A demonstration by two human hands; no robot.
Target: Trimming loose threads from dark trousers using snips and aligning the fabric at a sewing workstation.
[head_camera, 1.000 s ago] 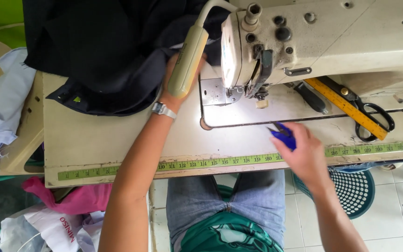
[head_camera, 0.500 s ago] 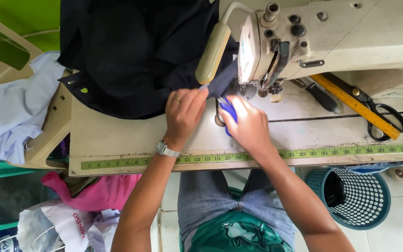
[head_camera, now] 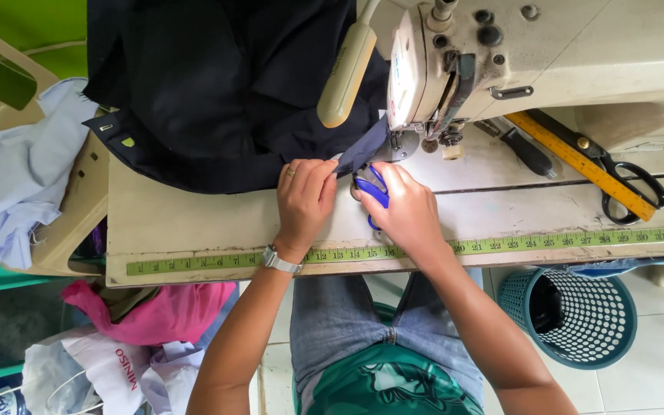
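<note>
The left hand (head_camera: pixel 305 196) is closed in a pinching grip on the corner of the dark fabric (head_camera: pixel 217 92), thumb and fingers pressed together right at the tip of the narrow dark strip (head_camera: pixel 363 151) that runs up toward the needle area. A ring is seen on one finger, and a wristwatch (head_camera: pixel 280 261) is worn at the wrist. Just beside it, the right hand (head_camera: pixel 407 211) is curled around small blue-handled snips (head_camera: pixel 374 190); the blades are held at the strip's end, though how far they are parted cannot be told, since they are covered by the fingers. Both hands are rested on the pale worktop (head_camera: pixel 194 223), close together, nearly touching.

Directly above them, the cream sewing machine (head_camera: pixel 547 54) is seen, with its lamp arm (head_camera: pixel 347 73) angled over the cloth. The bulk of the dark fabric is piled to the left of the machine. Along the worktop's front edge a green measuring tape (head_camera: pixel 547 242) is stretched. To the right, a yellow ruler (head_camera: pixel 582 163), black scissors (head_camera: pixel 632 177) and a dark-handled tool (head_camera: pixel 528 152) are laid. Farther out, pale blue cloth (head_camera: pixel 21 169) is draped at far left, pink cloth (head_camera: pixel 159 315) is bundled below, and a teal mesh basket (head_camera: pixel 578 315) is stood on the tiled floor.
</note>
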